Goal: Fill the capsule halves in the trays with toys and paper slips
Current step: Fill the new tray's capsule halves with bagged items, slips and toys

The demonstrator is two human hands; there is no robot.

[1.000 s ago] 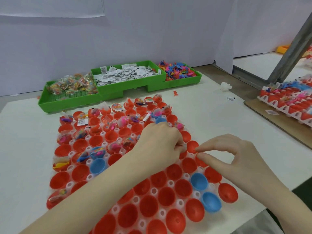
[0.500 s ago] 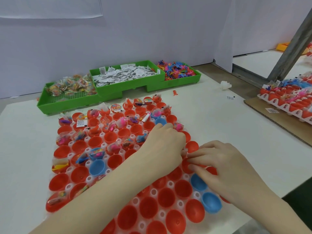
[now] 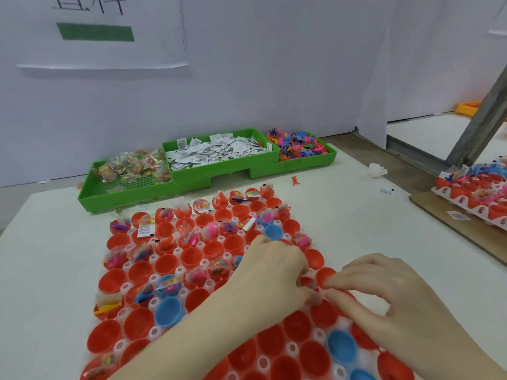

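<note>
A white tray (image 3: 178, 252) of red capsule halves (image 3: 192, 256) and a few blue ones (image 3: 167, 311) lies on the table in front of me. Many far and left cups hold clear toy packets (image 3: 219, 268) or paper slips (image 3: 144, 230); the near cups show bare. My left hand (image 3: 274, 272) is curled above the tray's right side, its palm hidden. My right hand (image 3: 384, 297) meets it fingertip to fingertip. Between thumb and forefinger of both hands shows a small clear toy packet (image 3: 314, 298), over a red cup.
At the back stand three green bins: bagged toys (image 3: 131, 171), paper slips (image 3: 216, 152), coloured plastic figures (image 3: 296, 145). A second filled tray (image 3: 480, 198) sits on cardboard (image 3: 452, 223) at the right. A loose orange figure (image 3: 295, 181) and a white crumpled scrap (image 3: 377, 170) lie on the table.
My right hand moved left until its thumb and forefinger met the left hand's fingertips. The left hand stayed in place, curled. The view tilted up.
</note>
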